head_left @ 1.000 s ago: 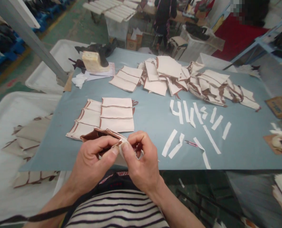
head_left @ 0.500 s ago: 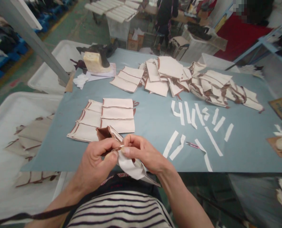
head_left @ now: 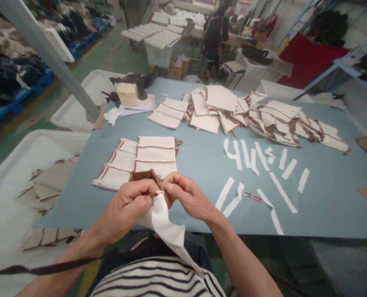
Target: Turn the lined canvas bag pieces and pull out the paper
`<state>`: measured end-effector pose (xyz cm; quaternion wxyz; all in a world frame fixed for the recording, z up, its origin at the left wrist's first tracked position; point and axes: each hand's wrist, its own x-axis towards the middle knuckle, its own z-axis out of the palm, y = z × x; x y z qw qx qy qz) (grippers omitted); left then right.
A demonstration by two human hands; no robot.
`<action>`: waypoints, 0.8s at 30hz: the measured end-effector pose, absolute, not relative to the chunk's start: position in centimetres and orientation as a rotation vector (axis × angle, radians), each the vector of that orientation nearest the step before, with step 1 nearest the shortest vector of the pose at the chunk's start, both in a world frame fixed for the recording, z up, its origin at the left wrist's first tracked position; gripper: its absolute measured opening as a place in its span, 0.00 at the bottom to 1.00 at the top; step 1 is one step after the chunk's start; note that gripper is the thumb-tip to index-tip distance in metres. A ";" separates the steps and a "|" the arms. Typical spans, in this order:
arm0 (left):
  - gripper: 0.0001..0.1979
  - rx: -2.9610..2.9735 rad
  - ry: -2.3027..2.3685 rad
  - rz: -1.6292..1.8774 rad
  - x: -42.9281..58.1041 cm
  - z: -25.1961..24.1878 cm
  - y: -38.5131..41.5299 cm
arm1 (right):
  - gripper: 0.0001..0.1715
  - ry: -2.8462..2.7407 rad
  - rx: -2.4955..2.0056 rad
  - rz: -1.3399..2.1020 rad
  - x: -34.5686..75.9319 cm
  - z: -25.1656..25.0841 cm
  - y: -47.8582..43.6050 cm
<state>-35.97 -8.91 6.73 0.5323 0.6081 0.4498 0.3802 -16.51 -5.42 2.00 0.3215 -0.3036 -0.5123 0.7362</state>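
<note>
My left hand (head_left: 130, 204) pinches the edge of a brown-lined cream fabric piece (head_left: 146, 175) at the table's front edge. A white cloth strip (head_left: 167, 227) hangs down from that edge toward my lap. Close beside it, my right hand (head_left: 186, 194) is closed at the same edge, its fingertips pressed together on the fabric. Behind my hands lie cream panels with brown seams, one stack (head_left: 155, 154) overlapping another (head_left: 118, 161). Several white strips (head_left: 284, 192) are spread on the right, with small pink-handled snips (head_left: 254, 197) among them.
A heap of cream pieces (head_left: 222, 99) covers the back of the blue table (head_left: 198, 152). A yellowish block (head_left: 130, 94) stands at the back left. White bins (head_left: 3, 173) are on the left. A person (head_left: 214, 37) is at a far table.
The white strip has swung out of its loop and now hangs down lower. My right fingers have shifted slightly on the fabric edge. The view has tilted up a little.
</note>
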 end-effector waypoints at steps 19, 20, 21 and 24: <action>0.06 1.775 1.283 0.768 -36.1 11.6 -10.3 | 0.12 -2.233 -0.720 0.962 -15.9 8.1 -5.8; 0.06 1.789 1.292 0.772 -36.1 11.6 -10.3 | 0.11 -2.192 -0.744 1.067 -16.0 8.2 -6.1; 0.06 1.802 1.292 0.782 -36.1 11.6 -10.4 | 0.11 -2.153 -0.773 1.153 -16.1 8.4 -6.3; 0.08 1.869 1.258 0.835 -36.5 10.9 -10.7 | 0.10 -2.073 -0.851 1.292 -16.2 8.8 -6.9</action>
